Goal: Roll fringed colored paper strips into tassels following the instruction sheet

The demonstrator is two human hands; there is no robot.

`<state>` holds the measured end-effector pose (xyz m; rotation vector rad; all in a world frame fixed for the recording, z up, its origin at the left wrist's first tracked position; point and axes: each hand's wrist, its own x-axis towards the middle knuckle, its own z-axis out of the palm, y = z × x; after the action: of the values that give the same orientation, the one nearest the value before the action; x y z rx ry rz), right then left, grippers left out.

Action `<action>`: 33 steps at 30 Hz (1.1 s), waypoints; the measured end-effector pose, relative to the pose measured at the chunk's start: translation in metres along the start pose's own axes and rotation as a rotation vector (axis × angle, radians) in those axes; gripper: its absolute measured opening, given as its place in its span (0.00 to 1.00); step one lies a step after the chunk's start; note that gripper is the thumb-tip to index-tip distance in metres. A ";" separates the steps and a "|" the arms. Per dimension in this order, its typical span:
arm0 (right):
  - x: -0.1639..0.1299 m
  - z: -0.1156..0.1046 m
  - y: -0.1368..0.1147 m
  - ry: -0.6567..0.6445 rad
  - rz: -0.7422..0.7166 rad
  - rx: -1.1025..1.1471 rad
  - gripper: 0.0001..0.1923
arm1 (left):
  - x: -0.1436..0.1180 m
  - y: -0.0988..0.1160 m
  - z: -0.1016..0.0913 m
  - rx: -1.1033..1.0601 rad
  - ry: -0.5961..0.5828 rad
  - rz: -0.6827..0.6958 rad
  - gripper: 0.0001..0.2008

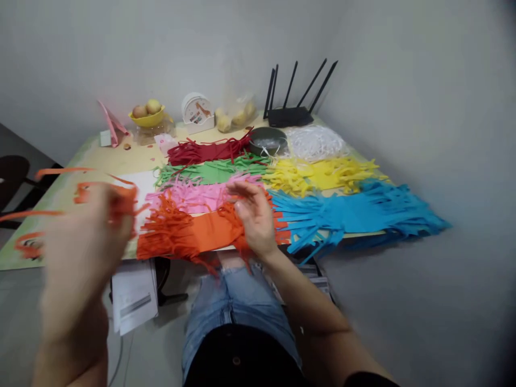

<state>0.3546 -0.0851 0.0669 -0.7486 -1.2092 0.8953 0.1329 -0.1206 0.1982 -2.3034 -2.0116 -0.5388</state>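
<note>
A: Strips first. Where, which way?

B: Orange paper strips (86, 193) pinched in my left hand (83, 239), raised near the camera, blurred. Long axis roughly side to side, loose ends trailing out past the hand's outer side.

A: Right hand?

B: My right hand (253, 215) rests on the orange strip pile (193, 234) at the table's near edge, fingers curled, tips pinching orange strips. The pile's strips run mostly side to side, ends frayed both ways.

A: Around it?

B: Pink pile (193, 196) just beyond that hand, then green pile (209, 172), then red pile (205, 151). Blue pile (355, 212) on its outer side, yellow pile (318, 174) and white pile (316, 142) farther out. Grey bowl (268, 141) beyond, black router (292, 115) at the wall, antennas up.

A: Any text?

B: Round box (197, 110) has a printed label, unreadable. Yellow fruit bowl (147, 117) far beyond my left hand. Papers (133, 295) on the floor below it, print too small to read.
</note>
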 end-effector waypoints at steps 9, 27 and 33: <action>0.029 0.024 -0.033 -0.452 -0.236 -0.659 0.24 | 0.023 0.032 0.016 0.115 -0.153 0.139 0.07; 0.079 -0.024 -0.058 -0.548 -0.139 -0.342 0.11 | 0.045 -0.028 0.067 -0.963 0.063 0.117 0.08; 0.080 -0.030 -0.064 -0.603 -0.222 -0.382 0.19 | 0.043 -0.032 0.067 -1.065 0.019 0.160 0.03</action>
<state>0.4043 -0.0442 0.1523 -0.6411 -1.9961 0.7308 0.1220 -0.0579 0.1405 -2.8327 -1.6808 -1.9711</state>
